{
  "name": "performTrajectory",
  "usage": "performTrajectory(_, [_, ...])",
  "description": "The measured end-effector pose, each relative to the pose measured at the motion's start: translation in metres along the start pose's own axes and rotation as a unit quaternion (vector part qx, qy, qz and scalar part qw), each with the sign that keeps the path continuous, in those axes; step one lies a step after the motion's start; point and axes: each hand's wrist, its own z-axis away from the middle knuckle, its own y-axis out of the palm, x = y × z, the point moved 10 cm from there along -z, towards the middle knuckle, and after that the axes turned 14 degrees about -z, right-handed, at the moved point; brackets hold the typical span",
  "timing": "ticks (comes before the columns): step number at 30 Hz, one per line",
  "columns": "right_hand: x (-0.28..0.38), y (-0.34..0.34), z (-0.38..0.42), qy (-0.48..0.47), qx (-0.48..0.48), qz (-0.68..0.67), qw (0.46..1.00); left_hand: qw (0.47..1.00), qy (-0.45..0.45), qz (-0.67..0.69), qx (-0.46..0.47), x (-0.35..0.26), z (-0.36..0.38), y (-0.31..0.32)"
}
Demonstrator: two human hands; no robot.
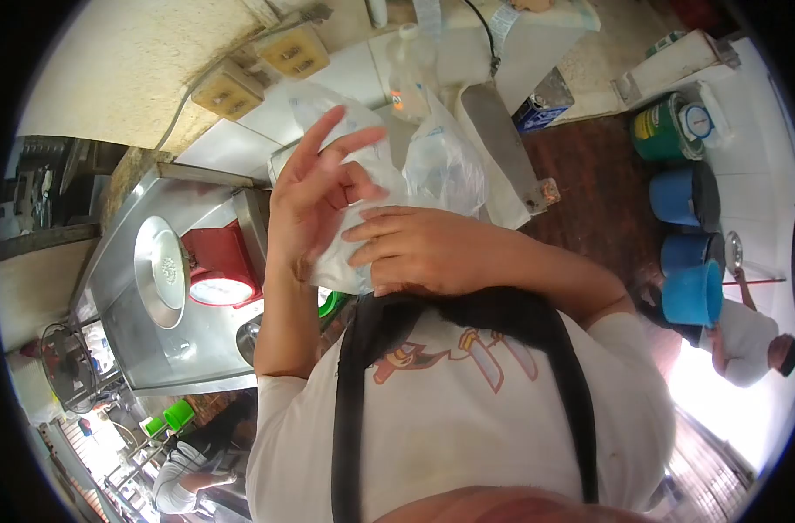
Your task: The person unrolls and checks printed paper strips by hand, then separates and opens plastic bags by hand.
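Note:
My left hand [315, 187] is raised with its fingers apart, some stretched out and some bent. It is in front of a thin white plastic bag [341, 266] and slightly blurred. My right hand [424, 251] lies across my front at apron height, its fingers bent over the same plastic bag; its thumb is hidden. Just beyond the hands, a clear plastic bag [445, 166] sits on the counter, and what it holds cannot be made out. Behind it stands a translucent plastic bottle [409, 74] with an orange label.
On the left, a steel counter [140, 344] carries a red dial scale [223, 261] with a round metal pan [162, 272]. A long grey metal piece [498, 139] lies beyond the bags. Blue buckets [676, 193] line the right wall. A co-worker [746, 340] holds a light-blue bucket [692, 292]; another person [184, 475] is at lower left.

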Motion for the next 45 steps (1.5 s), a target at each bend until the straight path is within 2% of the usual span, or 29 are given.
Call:
performTrajectory(2, [-0.007, 0.005, -0.001, 0.016, 0.027, -0.011, 0.999, 0.992, 0.027, -0.06, 0.103, 0.003, -0.005, -0.002])
performTrajectory(5, [-0.019, -0.003, 0.003, 0.069, 0.011, -0.085, 0.994, 0.983, 0.01, -0.174, 0.058, 0.008, 0.0, -0.003])
performTrajectory(6, [-0.026, -0.003, 0.007, 0.091, -0.002, -0.107, 0.99, 0.962, 0.081, -0.252, -0.073, 0.01, -0.002, -0.027])
performTrajectory(7, [-0.034, -0.002, 0.011, 0.11, -0.015, -0.124, 0.986, 0.878, 0.137, -0.421, -0.182, 0.007, 0.002, -0.049])
performTrajectory(8, [-0.039, 0.005, 0.017, 0.095, -0.013, -0.103, 0.99, 0.789, 0.173, -0.536, -0.247, 0.021, 0.005, -0.068])
performTrajectory(9, [-0.054, 0.015, 0.024, 0.135, 0.013, -0.122, 0.983, 0.678, 0.204, -0.637, -0.304, 0.048, 0.009, -0.089])
performTrajectory(11, [-0.073, 0.045, 0.041, 0.217, 0.073, -0.179, 0.957, 0.631, -0.023, -0.732, -0.255, 0.192, -0.007, -0.184])
performTrajectory(14, [-0.068, 0.027, 0.037, 0.167, 0.005, -0.128, 0.978, 0.563, 0.038, -0.799, -0.208, 0.216, -0.005, -0.168])
performTrajectory(17, [-0.062, 0.015, 0.03, 0.179, 0.012, -0.118, 0.977, 0.643, 0.002, -0.735, -0.215, 0.241, -0.029, -0.218])
performTrajectory(18, [-0.063, 0.013, 0.03, 0.183, 0.015, -0.105, 0.977, 0.666, 0.0, -0.698, -0.263, 0.226, -0.028, -0.217])
performTrajectory(20, [-0.064, 0.007, 0.032, 0.194, 0.015, -0.077, 0.978, 0.808, 0.012, -0.549, -0.214, 0.199, -0.03, -0.211])
performTrajectory(21, [-0.065, -0.011, 0.034, 0.22, -0.047, -0.071, 0.972, 0.866, 0.017, -0.465, -0.183, 0.18, -0.03, -0.199])
performTrajectory(23, [-0.061, -0.045, 0.042, 0.266, -0.17, -0.059, 0.947, 0.896, -0.07, -0.412, -0.151, 0.118, 0.0, -0.15])
performTrajectory(24, [-0.059, -0.058, 0.046, 0.254, -0.229, -0.067, 0.937, 0.951, -0.009, -0.292, -0.103, 0.099, 0.014, -0.128])
performTrajectory(25, [-0.058, -0.071, 0.051, 0.241, -0.288, -0.074, 0.924, 0.983, 0.052, -0.166, -0.052, 0.083, 0.028, -0.112])
performTrajectory(26, [-0.058, -0.083, 0.057, 0.227, -0.346, -0.08, 0.907, 0.995, 0.058, -0.082, -0.003, 0.077, 0.041, -0.105])
performTrajectory(27, [-0.058, -0.084, 0.054, 0.218, -0.331, -0.079, 0.915, 0.997, 0.063, 0.003, 0.048, 0.069, 0.053, -0.097])
performTrajectory(29, [-0.059, -0.083, 0.05, 0.201, -0.302, -0.074, 0.929, 0.987, 0.047, -0.127, -0.083, 0.068, 0.066, -0.129])
performTrajectory(30, [-0.06, -0.082, 0.048, 0.195, -0.299, -0.092, 0.93, 0.981, 0.03, -0.152, -0.114, 0.066, 0.069, -0.137])
performTrajectory(31, [-0.062, -0.079, 0.045, 0.19, -0.295, -0.11, 0.93, 0.983, 0.023, -0.15, -0.103, 0.065, 0.069, -0.136])
performTrajectory(32, [-0.064, -0.076, 0.041, 0.184, -0.292, -0.128, 0.93, 0.988, 0.02, -0.13, -0.076, 0.062, 0.069, -0.132])
performTrajectory(34, [-0.072, -0.077, 0.032, 0.194, -0.269, -0.102, 0.938, 0.996, 0.027, -0.052, 0.06, 0.054, 0.068, -0.104])
performTrajectory(36, [-0.08, -0.072, 0.02, 0.201, -0.23, -0.1, 0.947, 0.98, 0.03, 0.007, 0.194, 0.044, 0.071, -0.07])
performTrajectory(38, [-0.084, -0.058, 0.005, 0.204, -0.174, -0.122, 0.956, 0.956, 0.033, 0.039, 0.289, 0.036, 0.076, -0.046])
performTrajectory(39, [-0.09, -0.047, 0.001, 0.248, -0.14, -0.199, 0.938, 0.946, 0.035, 0.047, 0.32, 0.033, 0.079, -0.04])
performTrajectory(41, [-0.095, -0.021, -0.003, 0.33, -0.066, -0.346, 0.875, 0.942, 0.04, 0.045, 0.33, 0.03, 0.078, -0.042])
performTrajectory(42, [-0.102, -0.022, 0.0, 0.319, -0.111, -0.359, 0.87, 0.947, 0.042, 0.037, 0.315, 0.03, 0.076, -0.05])
performTrajectory(44, [-0.103, -0.027, 0.014, 0.343, -0.138, -0.37, 0.852, 0.97, 0.053, 0.022, 0.235, 0.038, 0.073, -0.089])
performTrajectory(45, [-0.104, -0.029, 0.021, 0.356, -0.151, -0.375, 0.843, 0.99, 0.019, -0.035, 0.134, 0.044, 0.071, -0.107])
